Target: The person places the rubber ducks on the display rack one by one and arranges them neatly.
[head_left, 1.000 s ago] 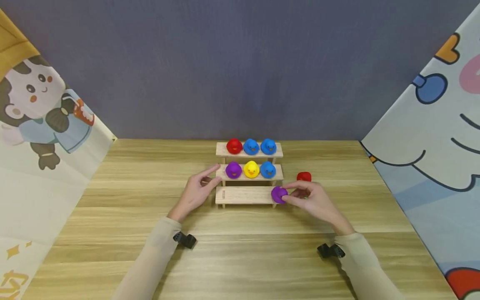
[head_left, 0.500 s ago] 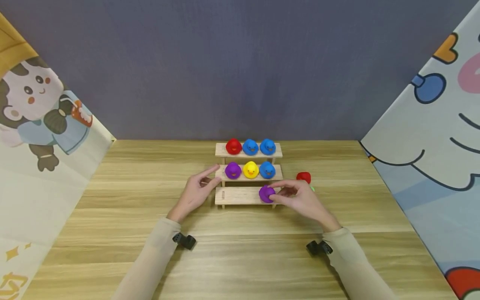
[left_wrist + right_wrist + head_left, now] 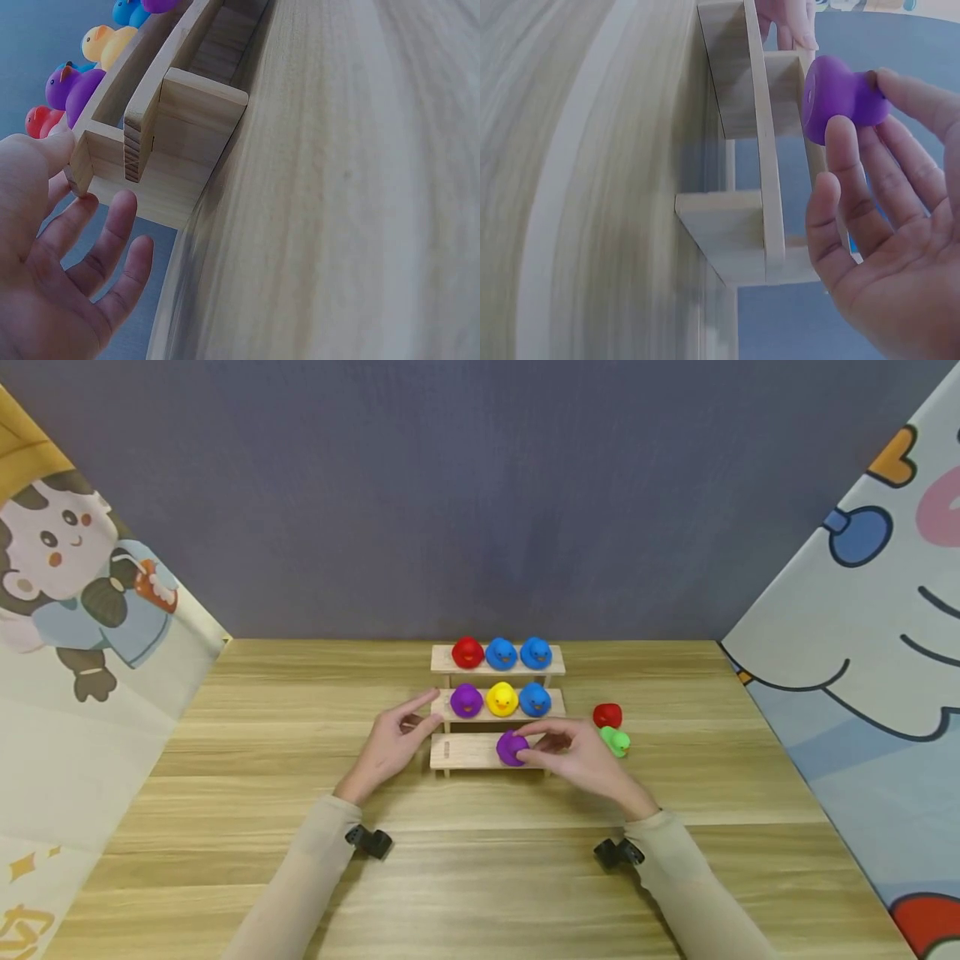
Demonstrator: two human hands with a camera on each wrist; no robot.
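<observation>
A three-tier wooden display stand [image 3: 471,752] stands on the table. My right hand [image 3: 583,762] pinches a purple rubber duck [image 3: 838,94] between thumb and fingertips, over the middle of the lowest tier. In the right wrist view the duck's flat base faces the planks. At the stand's left side my left hand [image 3: 392,742] grips the end of the middle plank [image 3: 79,163] with thumb and index finger, its other fingers spread loosely. On the middle tier sit a purple duck [image 3: 467,700], a yellow duck [image 3: 502,699] and a blue duck [image 3: 536,700].
The top tier bears a red duck [image 3: 468,652] and two blue ducks, one in the middle [image 3: 501,653] and one at the right [image 3: 536,653]. Right of the stand, a red duck [image 3: 607,715] and a green duck [image 3: 616,742] lie on the table [image 3: 480,877]. A dark wall [image 3: 480,502] rises behind.
My right hand has carried the purple duck leftward along the lowest tier, from its right end to about the middle. The green duck has come into sight. My left hand has stayed put.
</observation>
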